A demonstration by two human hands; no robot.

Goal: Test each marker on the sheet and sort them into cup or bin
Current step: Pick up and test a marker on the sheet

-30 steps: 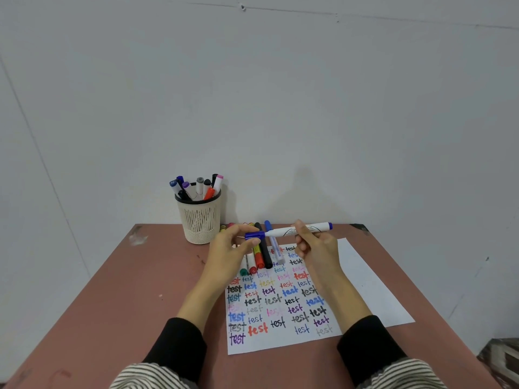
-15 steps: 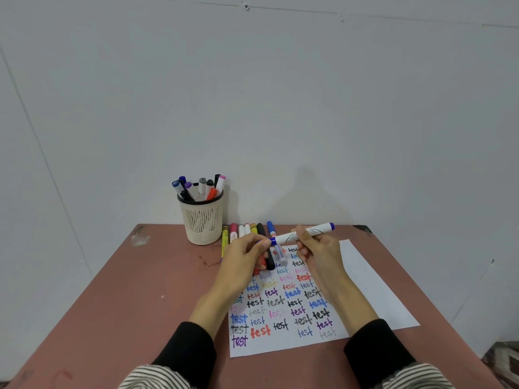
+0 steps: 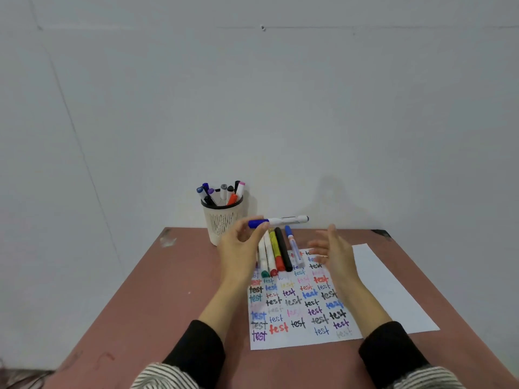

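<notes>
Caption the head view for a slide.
Left hand holds a capped blue marker near the cup; right hand open.

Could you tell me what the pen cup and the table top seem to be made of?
Pen cup: probably moulded plastic, cream and matt, with a slotted mesh wall and a black rim.
Table top: reddish-brown, matt, likely painted or laminated board; pale scuffs near the far left corner suggest a worn coating.

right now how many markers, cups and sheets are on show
blue-capped marker held in the left hand: 1
markers lying in a row on the table: 5 showing; the hand may hide more
markers standing in the cup: 8 caps showing
cup: 1
sheet: 1
total: 16 showing
</notes>
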